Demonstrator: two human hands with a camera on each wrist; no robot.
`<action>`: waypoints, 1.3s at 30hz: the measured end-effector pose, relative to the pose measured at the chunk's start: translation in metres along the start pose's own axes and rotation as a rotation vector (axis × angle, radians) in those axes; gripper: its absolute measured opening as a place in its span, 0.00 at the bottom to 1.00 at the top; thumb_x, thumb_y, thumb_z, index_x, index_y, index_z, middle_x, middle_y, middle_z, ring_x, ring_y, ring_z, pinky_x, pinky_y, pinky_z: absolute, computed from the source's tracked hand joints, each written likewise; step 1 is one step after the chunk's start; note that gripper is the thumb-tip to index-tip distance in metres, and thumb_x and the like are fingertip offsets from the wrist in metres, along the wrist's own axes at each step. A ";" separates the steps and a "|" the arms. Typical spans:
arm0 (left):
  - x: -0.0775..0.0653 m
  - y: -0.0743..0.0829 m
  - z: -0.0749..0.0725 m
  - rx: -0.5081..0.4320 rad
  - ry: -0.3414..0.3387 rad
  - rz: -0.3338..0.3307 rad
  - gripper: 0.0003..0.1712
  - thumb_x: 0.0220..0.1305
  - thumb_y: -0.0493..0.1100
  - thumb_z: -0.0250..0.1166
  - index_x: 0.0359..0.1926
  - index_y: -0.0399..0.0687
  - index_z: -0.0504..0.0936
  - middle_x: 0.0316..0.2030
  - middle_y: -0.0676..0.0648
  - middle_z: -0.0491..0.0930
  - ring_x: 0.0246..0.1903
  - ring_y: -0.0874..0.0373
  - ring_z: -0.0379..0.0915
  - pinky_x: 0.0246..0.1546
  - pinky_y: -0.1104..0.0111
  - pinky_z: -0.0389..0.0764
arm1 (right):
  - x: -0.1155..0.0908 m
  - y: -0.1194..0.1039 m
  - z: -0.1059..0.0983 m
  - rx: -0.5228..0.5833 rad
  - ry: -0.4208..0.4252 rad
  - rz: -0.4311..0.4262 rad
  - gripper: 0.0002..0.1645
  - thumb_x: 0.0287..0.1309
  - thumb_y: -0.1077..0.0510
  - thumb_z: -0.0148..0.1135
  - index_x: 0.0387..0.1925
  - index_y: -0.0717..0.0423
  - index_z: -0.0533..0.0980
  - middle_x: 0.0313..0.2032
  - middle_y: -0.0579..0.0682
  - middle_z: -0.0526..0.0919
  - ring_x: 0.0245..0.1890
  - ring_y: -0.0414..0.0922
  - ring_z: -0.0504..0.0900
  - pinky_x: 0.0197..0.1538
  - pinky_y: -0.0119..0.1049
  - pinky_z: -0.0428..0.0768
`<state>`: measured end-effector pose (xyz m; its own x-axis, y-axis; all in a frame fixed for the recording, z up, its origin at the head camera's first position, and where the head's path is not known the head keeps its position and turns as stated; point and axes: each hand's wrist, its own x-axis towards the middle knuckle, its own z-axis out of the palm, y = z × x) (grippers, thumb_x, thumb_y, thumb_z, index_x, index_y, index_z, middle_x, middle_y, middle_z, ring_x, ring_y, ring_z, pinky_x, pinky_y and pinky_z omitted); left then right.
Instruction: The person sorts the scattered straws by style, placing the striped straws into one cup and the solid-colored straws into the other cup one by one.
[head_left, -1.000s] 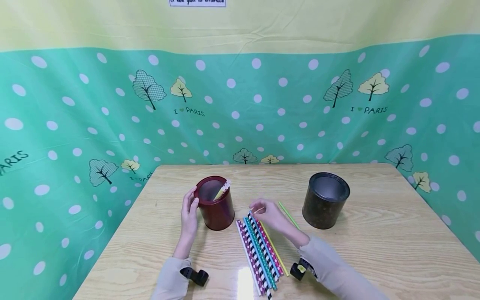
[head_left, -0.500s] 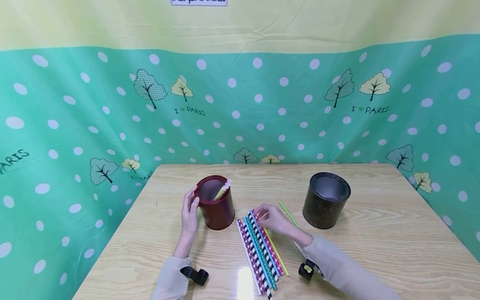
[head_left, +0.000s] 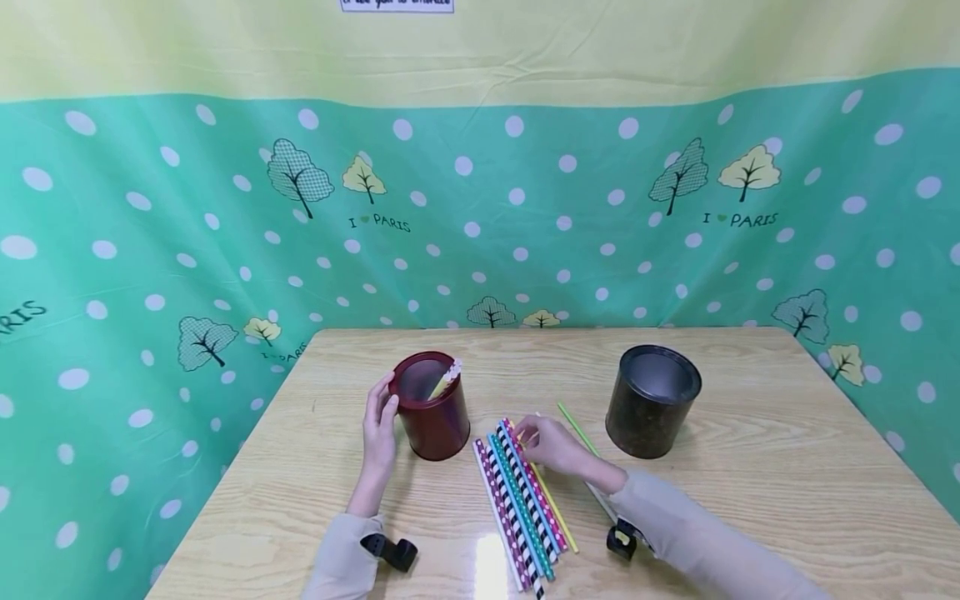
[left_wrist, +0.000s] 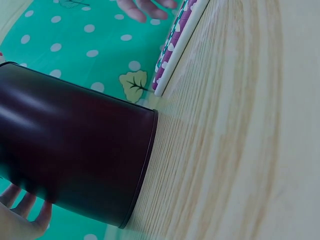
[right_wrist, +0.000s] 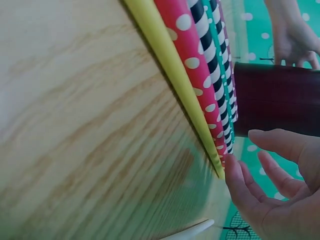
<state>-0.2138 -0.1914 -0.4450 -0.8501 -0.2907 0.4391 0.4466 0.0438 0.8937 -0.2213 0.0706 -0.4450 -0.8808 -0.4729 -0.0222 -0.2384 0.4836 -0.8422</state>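
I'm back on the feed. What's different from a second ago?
The right hand has moved a little to its right and toward the person, uncovering the upper end of the pink polka-dot straw. Whether it let go of anything is unclear; it holds nothing that I can see now. Unchanged: left hand on the dark red tin, black tin standing apart.

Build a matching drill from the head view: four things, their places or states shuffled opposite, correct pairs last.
1. left hand
2. dark red can
3. black can
4. green straw

A. lies between the straw row and number 3
B. a yellow thing shows at its mouth
C. farthest right of the four
D. holds number 2

Pairs: 1-D, 2-B, 3-C, 4-A
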 end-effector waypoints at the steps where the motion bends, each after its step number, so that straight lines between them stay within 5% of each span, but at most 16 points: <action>1: 0.000 0.000 0.000 -0.001 0.001 -0.001 0.20 0.64 0.36 0.46 0.56 0.32 0.63 0.45 0.57 0.71 0.46 0.68 0.66 0.42 0.78 0.66 | 0.000 0.001 0.000 -0.006 -0.003 -0.005 0.17 0.40 0.72 0.61 0.38 0.67 0.73 0.31 0.57 0.75 0.27 0.43 0.74 0.28 0.30 0.74; 20: -0.001 -0.001 -0.001 0.011 0.006 -0.003 0.20 0.65 0.35 0.45 0.56 0.32 0.63 0.45 0.57 0.70 0.46 0.69 0.66 0.42 0.78 0.66 | 0.002 0.007 0.007 -0.064 0.005 -0.004 0.15 0.39 0.72 0.61 0.34 0.65 0.74 0.30 0.54 0.75 0.24 0.41 0.73 0.26 0.29 0.73; 27: -0.002 0.018 0.003 0.013 0.005 -0.040 0.20 0.64 0.31 0.44 0.56 0.28 0.62 0.46 0.55 0.69 0.46 0.70 0.65 0.41 0.79 0.66 | 0.003 0.012 0.008 -0.141 0.029 -0.074 0.15 0.35 0.73 0.62 0.32 0.63 0.75 0.28 0.52 0.76 0.27 0.43 0.72 0.28 0.29 0.71; 31: 0.001 0.004 0.000 -0.003 0.000 -0.030 0.20 0.64 0.32 0.45 0.57 0.31 0.62 0.46 0.56 0.70 0.47 0.69 0.65 0.41 0.77 0.66 | 0.003 0.013 0.009 -0.179 0.031 -0.071 0.16 0.34 0.73 0.63 0.32 0.63 0.75 0.27 0.50 0.76 0.26 0.41 0.72 0.28 0.28 0.70; 39: -0.001 0.001 -0.001 -0.009 0.005 0.005 0.20 0.64 0.35 0.46 0.56 0.31 0.63 0.45 0.56 0.71 0.46 0.68 0.66 0.41 0.77 0.66 | 0.001 0.010 0.008 -0.224 0.010 -0.055 0.13 0.36 0.72 0.63 0.30 0.62 0.76 0.24 0.49 0.75 0.23 0.39 0.70 0.25 0.28 0.69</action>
<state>-0.2125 -0.1923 -0.4447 -0.8465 -0.2951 0.4432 0.4533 0.0371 0.8906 -0.2213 0.0691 -0.4581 -0.8680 -0.4959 0.0265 -0.3695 0.6094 -0.7014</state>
